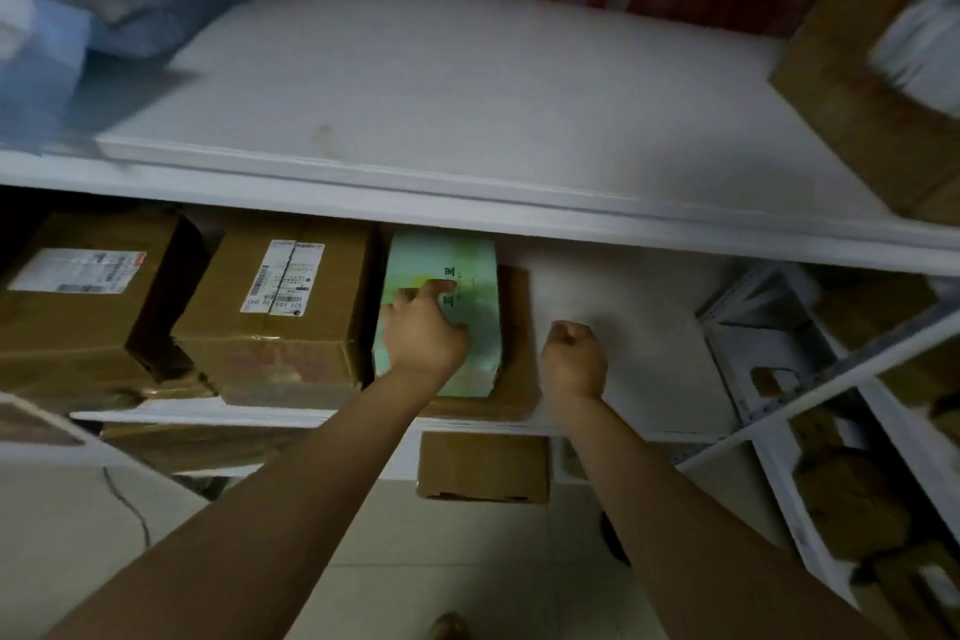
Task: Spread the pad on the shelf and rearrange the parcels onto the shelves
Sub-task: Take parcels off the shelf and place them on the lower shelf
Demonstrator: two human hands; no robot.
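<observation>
Upper shelf [467,211]: a blurred blue soft parcel [47,52] lies at the left end; a white pad [441,83] covers the surface from just beside that parcel to the right end, its front edge running along the front edge of the shelf.

Middle shelf, left end: a labelled cardboard box [78,327] stands at the front edge; a second labelled cardboard box [280,333] stands just beside it on the right.

Middle shelf, centre: a pale green box [447,260] touches the right side of the second cardboard box and lies on top of a flat brown box [517,327]; the left hand [423,333] rests on the top face of the green box, fingers laid forward and one finger extended, not wrapped round it.

Right of the stack: the right hand [571,353] hangs above the bare white surface [639,312] of the middle shelf, fingers curled into a loose fist, holding nothing.

Below the front edge of the middle shelf: a small brown carton [483,468] sits on a lower level.

Upper shelf, right end: a large brown box [852,120] carries a white bag [919,42].
</observation>
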